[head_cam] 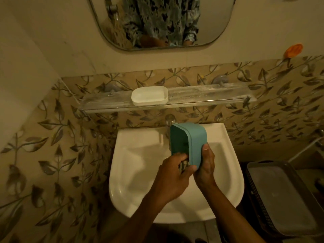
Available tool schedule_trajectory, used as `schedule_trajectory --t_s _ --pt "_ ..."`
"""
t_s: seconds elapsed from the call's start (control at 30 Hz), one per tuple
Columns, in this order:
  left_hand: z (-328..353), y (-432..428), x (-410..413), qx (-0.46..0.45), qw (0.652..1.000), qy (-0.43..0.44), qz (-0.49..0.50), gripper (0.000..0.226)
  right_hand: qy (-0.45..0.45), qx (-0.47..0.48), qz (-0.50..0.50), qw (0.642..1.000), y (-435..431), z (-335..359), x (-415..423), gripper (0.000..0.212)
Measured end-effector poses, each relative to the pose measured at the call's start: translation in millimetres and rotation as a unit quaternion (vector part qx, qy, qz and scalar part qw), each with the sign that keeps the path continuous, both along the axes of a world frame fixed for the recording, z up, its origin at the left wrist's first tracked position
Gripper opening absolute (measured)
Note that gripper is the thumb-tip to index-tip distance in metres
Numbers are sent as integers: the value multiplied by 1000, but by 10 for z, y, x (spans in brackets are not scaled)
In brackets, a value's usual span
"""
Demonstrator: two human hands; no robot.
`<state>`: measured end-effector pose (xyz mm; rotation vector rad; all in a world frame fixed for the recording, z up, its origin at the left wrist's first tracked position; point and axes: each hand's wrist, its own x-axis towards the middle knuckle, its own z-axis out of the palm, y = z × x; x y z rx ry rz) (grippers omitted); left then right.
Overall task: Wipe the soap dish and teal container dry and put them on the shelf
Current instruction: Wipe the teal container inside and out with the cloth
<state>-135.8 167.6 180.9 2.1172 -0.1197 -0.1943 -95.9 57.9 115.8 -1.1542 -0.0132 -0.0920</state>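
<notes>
Two hands over the one white sink (140, 172): the right hand (206, 165) grips the single teal container (191, 141), tipped on its side with the opening facing left, fingers wrapped around its near right wall. The left hand (172, 176) has its fingers pinched on a patterned cloth (184, 166) pressed at the container's near rim. One white soap dish (149, 95) sits on the glass shelf (210, 99) at the far wall.

Soap dish (149, 95): white, oval, upright, resting on the glass shelf (210, 99). Teal container (191, 142): rectangular with rounded corners, tilted on its side, opening facing left, held above the basin (140, 155).
</notes>
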Motion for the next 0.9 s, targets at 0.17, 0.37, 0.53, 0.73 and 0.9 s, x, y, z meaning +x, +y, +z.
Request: schedule_trajectory --t_s 0.17,0.37,0.53,0.73,0.9 --pt "-7 50 157 315 940 -130 -15 39 114 189 140 965 -222 -44 77 83" --pt "-34 76 120 350 924 -140 -72 52 179 271 285 902 -473 110 206 90" --pt "200 44 175 336 921 -166 -104 58 144 278 265 912 -490 308 231 68" --pt "437 74 234 354 919 -57 -162 54 69 284 290 911 -443 500 253 76" --pt "637 16 190 206 969 30 -131 30 49 259 312 913 -280 471 244 79"
